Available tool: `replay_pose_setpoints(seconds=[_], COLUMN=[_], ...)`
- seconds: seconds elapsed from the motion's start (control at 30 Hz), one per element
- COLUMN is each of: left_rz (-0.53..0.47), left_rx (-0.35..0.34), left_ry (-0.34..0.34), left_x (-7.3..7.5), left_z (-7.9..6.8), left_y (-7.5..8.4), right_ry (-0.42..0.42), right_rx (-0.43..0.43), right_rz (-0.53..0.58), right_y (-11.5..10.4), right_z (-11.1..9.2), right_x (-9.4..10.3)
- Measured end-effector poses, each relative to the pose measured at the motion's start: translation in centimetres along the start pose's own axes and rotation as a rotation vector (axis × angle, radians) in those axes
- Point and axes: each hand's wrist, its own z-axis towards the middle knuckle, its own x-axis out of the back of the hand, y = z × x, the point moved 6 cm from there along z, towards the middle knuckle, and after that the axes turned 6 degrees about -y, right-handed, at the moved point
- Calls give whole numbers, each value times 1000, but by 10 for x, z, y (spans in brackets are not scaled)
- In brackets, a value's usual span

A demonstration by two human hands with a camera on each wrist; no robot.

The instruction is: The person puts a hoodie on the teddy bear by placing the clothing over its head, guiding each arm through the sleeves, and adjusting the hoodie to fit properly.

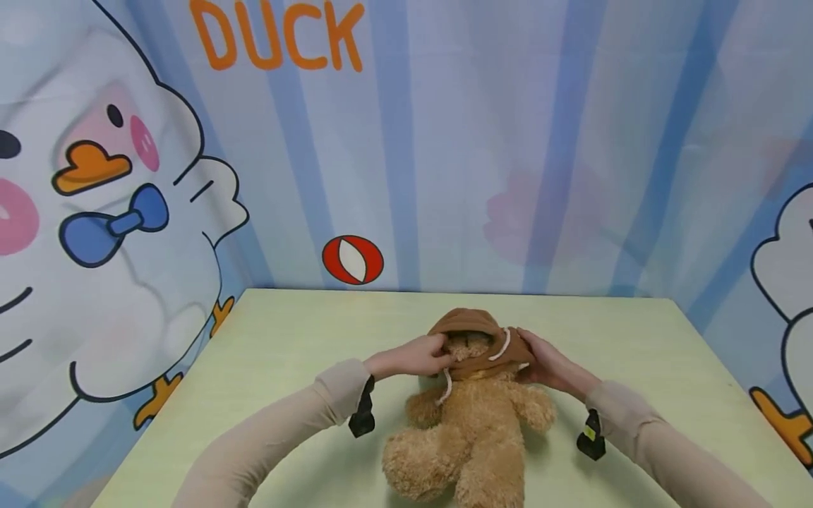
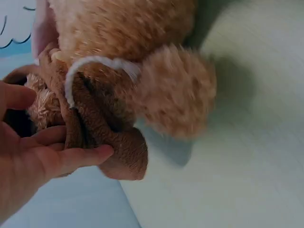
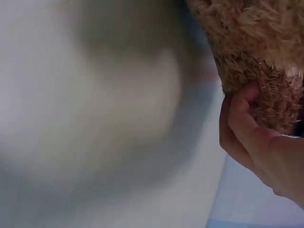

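A light-brown teddy bear (image 1: 485,423) lies on its back on the table. Over its head is a darker brown hood (image 1: 466,321) with white drawstrings (image 1: 502,346), leaving part of the muzzle showing. On the left side of the opening, my left hand (image 1: 420,354) pinches the hood's edge; the left wrist view shows the cloth (image 2: 126,154) between its fingers and the bear's fur close by. My right hand (image 1: 552,360) grips the hood's right side, its fingers (image 3: 243,116) curled at brown fuzzy material in the right wrist view. The bear's eyes and ears are hidden.
The pale yellow-green table (image 1: 317,324) reaches back to a striped blue curtain (image 1: 438,141) printed with cartoon ducks and a red-and-white ball (image 1: 333,259). Black wrist straps with small devices hang from both of my wrists.
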Motion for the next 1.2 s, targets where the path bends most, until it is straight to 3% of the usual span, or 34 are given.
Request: replay_pose_setpoints(seconds=[0.07,0.17,0.3,0.4,0.47,0.6,0.73,0.87,0.97,1.07,1.2], left_rz=[-114,-207,-218,-227,-250,-413,-608,-900,-1104,-1177,-1008], left_rx=[-35,-61,-22,6,-3,-135,-266,-338,-369,-273,-4], left_ry=[8,22,50,80,114,152,228,292,330,352,268], left_x=[7,23,41,47,49,50,55,54,48,39,31], left_z=[-1,-4,-6,-3,0,9,13,17,24,30,28], left_y=[5,17,31,36,40,47,47,46,46,40,32], right_ry=[3,3,-11,12,69,292,459,559,632,672,650], right_rx=[60,166,330,455,551,769,1007,1219,1319,1307,1205], right_rz=[51,156,186,16,-137,-532,-809,-875,-932,-1050,-1151], right_y=[-14,-41,-73,-88,-94,-108,-127,-143,-148,-149,-145], right_z=[-5,-15,-29,-38,-44,-60,-82,-101,-103,-96,-90], right_x=[0,0,2,1,-2,-17,-46,-70,-76,-75,-69])
